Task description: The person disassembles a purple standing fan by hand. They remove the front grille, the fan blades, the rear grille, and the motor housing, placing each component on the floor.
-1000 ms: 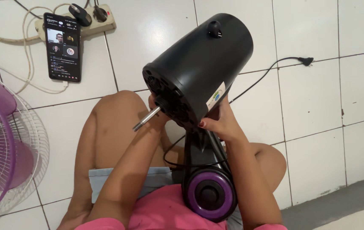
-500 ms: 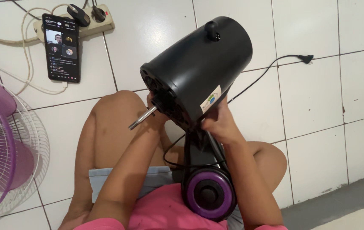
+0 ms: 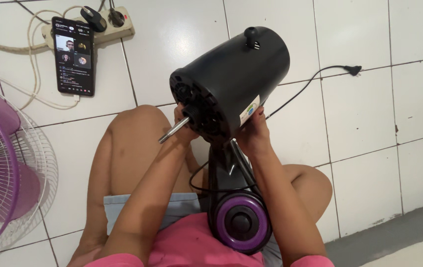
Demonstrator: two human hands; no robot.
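Black fan motor housing (image 3: 231, 84) held up at centre, shaft (image 3: 174, 130) poking toward 8 o'clock so front is reachable. Left hand (image 3: 184, 129) curled under shaft hub; right hand (image 3: 252, 136) clamped on housing's underside, steadying it. Purple fan cage (image 3: 3, 168) parked at 9, phone (image 3: 73, 55) at 11.

The left hand (image 3: 184, 129) is mostly hidden behind the fan motor housing (image 3: 231, 84). The fan grille (image 3: 8, 168) (purple blades inside) is cut by the picture's left edge. The phone (image 3: 73, 55) screen is too small to tell.
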